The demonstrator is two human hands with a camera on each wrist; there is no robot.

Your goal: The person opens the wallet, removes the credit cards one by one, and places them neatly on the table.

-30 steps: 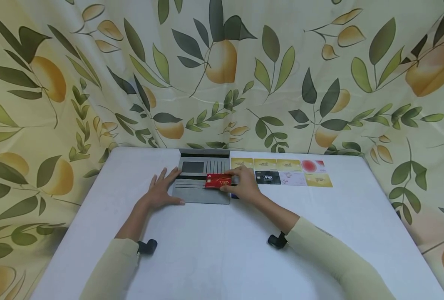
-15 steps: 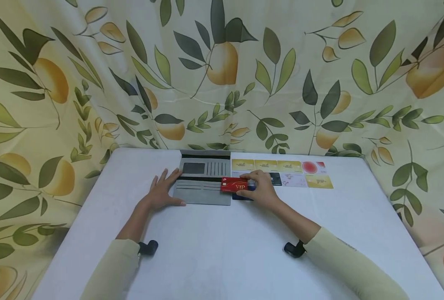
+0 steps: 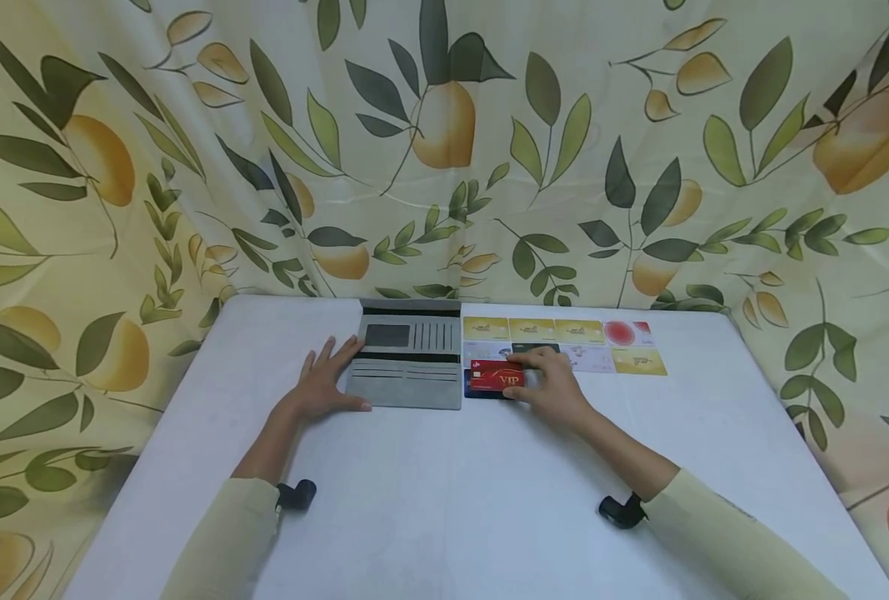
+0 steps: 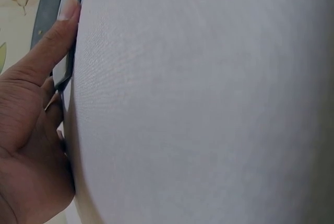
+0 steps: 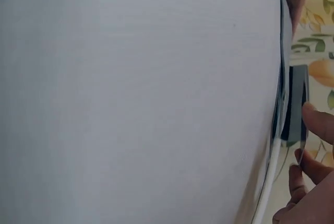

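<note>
A red card with "VIP" on it (image 3: 492,375) is pinched at its right end between the thumb and fingers of my right hand (image 3: 554,390). It overlaps a dark blue card (image 3: 481,395) that shows along its left and lower edges. In the right wrist view the right hand (image 5: 313,195) holds the card nearly edge-on, above the table. A grey wallet (image 3: 407,393) lies unfolded just left of the cards, its slots facing up. Fingers spread, my left hand (image 3: 322,387) rests at the wallet's left edge; the left wrist view shows its thumb (image 4: 60,31) on that edge.
Several cards lie in rows right of the wallet: gold ones (image 3: 531,329), a black one (image 3: 536,346) partly behind the right hand, a pale floral one (image 3: 591,359), and one with a red circle (image 3: 627,334). The white tabletop (image 3: 444,500) ends at a leaf-patterned curtain (image 3: 564,167).
My right hand has carried the red card rightward, from over the wallet's lower half to over the dark blue card. My left hand has stayed on the wallet.
</note>
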